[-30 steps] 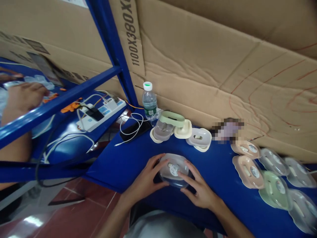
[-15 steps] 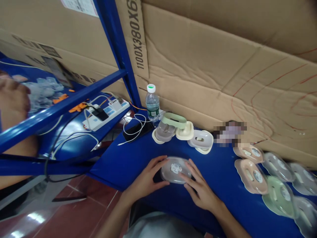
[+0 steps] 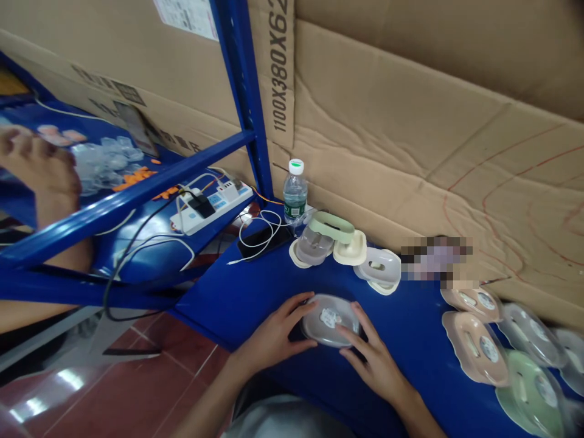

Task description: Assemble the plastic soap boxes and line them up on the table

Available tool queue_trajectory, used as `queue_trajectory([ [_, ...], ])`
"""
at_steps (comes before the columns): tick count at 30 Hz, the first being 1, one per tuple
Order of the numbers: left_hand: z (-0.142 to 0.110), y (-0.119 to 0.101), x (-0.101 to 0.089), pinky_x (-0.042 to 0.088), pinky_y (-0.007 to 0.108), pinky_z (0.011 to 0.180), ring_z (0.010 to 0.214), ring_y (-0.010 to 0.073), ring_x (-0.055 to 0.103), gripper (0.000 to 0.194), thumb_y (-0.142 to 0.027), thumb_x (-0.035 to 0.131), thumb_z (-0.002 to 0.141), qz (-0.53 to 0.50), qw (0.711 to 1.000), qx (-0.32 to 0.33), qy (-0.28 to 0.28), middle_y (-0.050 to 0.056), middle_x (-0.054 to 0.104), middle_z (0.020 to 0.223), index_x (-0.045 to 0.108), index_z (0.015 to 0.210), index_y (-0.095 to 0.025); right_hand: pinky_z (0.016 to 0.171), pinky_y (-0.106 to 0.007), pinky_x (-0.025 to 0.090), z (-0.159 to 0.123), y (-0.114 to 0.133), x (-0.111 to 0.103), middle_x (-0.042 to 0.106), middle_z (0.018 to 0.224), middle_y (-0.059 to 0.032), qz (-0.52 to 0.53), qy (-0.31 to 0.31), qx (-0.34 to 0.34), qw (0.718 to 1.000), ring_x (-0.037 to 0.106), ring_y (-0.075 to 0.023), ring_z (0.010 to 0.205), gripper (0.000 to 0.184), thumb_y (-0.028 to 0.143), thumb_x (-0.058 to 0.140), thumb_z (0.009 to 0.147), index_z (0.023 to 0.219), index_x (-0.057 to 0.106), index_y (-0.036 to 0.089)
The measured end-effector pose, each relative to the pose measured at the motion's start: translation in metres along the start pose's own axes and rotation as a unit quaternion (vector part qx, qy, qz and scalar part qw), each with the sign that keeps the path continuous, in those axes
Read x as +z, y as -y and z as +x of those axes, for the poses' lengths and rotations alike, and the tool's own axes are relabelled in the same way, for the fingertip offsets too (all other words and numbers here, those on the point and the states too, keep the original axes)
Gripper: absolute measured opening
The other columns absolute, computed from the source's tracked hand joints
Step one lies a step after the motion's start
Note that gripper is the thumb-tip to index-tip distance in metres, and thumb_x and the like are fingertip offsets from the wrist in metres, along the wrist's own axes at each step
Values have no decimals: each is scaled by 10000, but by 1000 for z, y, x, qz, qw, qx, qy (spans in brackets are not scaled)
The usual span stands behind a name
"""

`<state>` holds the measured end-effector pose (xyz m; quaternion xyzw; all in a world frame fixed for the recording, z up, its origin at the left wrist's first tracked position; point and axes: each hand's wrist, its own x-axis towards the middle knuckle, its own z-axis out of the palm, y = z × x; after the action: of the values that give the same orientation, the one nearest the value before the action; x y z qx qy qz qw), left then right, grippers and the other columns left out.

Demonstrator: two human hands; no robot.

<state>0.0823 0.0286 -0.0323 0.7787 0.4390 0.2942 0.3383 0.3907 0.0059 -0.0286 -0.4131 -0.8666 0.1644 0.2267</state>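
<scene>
A small oval box with a clear lid and a white label (image 3: pixel 330 319) lies on the blue table (image 3: pixel 237 298) near its front edge. My left hand (image 3: pixel 278 331) curls round its left side, thumb below and fingers above. My right hand (image 3: pixel 371 359) holds its right side with the fingers pressed against the rim. Both hands grip the box together.
Behind stand a water bottle (image 3: pixel 295 193), a phone with white cable (image 3: pixel 262 240) and a cluster of green, cream and white boxes (image 3: pixel 347 243). Several pink, green and clear boxes (image 3: pixel 477 347) lie at right. Another person's hand (image 3: pixel 39 170) works beyond the blue frame (image 3: pixel 137 194), by a power strip (image 3: pixel 212 204).
The box has been turned and lowered flat between my hands, label now facing up. The view has shifted, so everything sits further right and lower.
</scene>
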Motion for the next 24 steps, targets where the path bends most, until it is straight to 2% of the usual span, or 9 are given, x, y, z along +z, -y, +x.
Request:
queue_trajectory([
  [7,2,0,-2,535,523,1209,1482,307,579,761,-386,874,888,-15,1000,1,0,114,528,1635,520,1561,-362,1238,-498,496,0,-3,-1,193,1824,-39,-6,6,-5,1000,339,-332,1638,573,248,650,1046,1592,541,379],
  [12,0,-2,-4,517,536,1223,1506,312,553,760,-430,845,913,-28,1000,8,0,121,509,1655,495,1585,-366,1245,-510,491,2,-2,-3,227,1812,-52,0,-2,-11,1000,345,-322,1639,560,240,644,1051,1588,546,365],
  [15,8,-10,-21,490,547,1244,1537,320,514,683,-463,795,953,-37,998,31,-42,127,497,1667,513,1564,-343,1251,-532,487,1,-1,-4,280,1791,-63,16,-28,-8,999,371,-320,1628,568,227,660,1040,1581,550,363],
  [19,45,-15,-59,496,525,1238,1469,281,578,444,-354,657,1055,24,983,32,-177,123,600,1556,568,1481,-268,1246,-561,496,-1,-1,-6,311,1773,-76,26,-52,-3,998,397,-336,1613,587,202,675,1025,1576,555,366],
  [22,80,-11,-80,506,522,1226,1452,287,590,422,-326,611,1069,113,973,42,-197,144,608,1532,560,1474,-221,1245,-582,493,-2,-1,-8,300,1778,-73,20,-50,-4,999,397,-350,1611,624,193,676,1021,1597,529,382],
  [24,91,-9,-83,515,524,1216,1461,299,581,419,-312,578,1078,154,969,42,-187,155,592,1546,556,1485,-217,1248,-602,483,-2,-1,-10,278,1788,-67,14,-48,-8,999,376,-361,1620,647,191,673,1021,1613,505,392],
])
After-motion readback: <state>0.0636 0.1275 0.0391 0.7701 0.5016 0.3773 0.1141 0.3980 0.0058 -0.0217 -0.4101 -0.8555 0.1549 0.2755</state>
